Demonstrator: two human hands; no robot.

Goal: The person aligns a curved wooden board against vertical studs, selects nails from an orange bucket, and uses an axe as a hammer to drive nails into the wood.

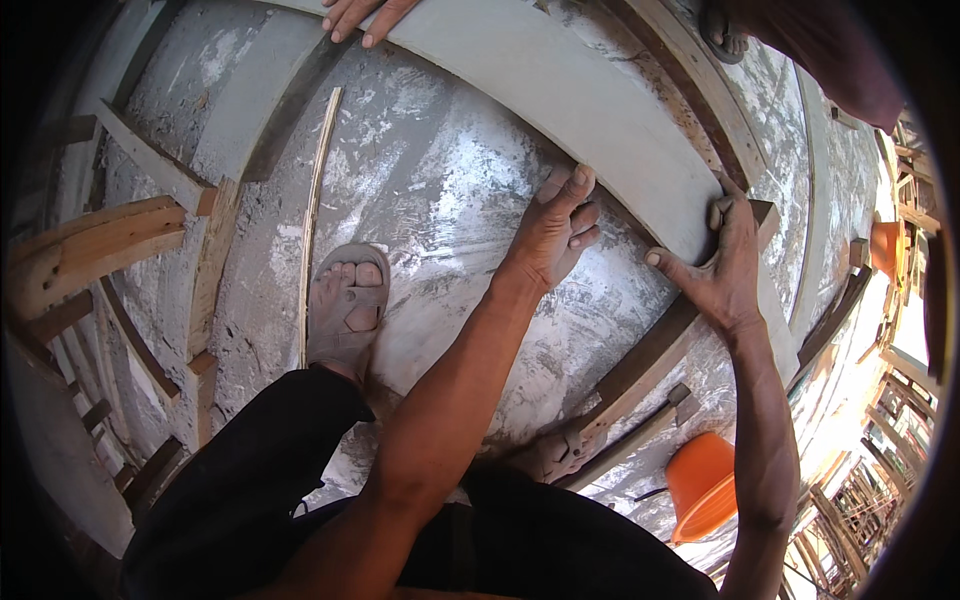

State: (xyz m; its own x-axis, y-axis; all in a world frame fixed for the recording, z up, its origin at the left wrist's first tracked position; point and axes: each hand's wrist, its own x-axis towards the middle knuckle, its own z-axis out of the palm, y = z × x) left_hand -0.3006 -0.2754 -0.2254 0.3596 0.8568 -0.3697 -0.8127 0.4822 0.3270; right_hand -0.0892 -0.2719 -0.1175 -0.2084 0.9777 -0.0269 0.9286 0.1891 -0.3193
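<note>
A long grey flat board (560,85) stretches from the upper left to the right in front of me. My right hand (725,255) grips its right end, with the thumb at the near edge and the fingers at the far edge. At the board's near long edge is my left hand (560,230), its fingers curled and its thumb up against the edge. Nothing shows inside those fingers. Another person's hand (370,15) rests on the board's far left part. Below the right end, a brown wooden beam (650,350) runs toward my right foot.
Wooden pieces (100,250) stand and lie at the left. A thin wooden strip (318,200) lies beside my left foot. An orange bucket (690,475) and a hammer-like tool (640,430) are at lower right. Another person's foot (725,40) is at the top right.
</note>
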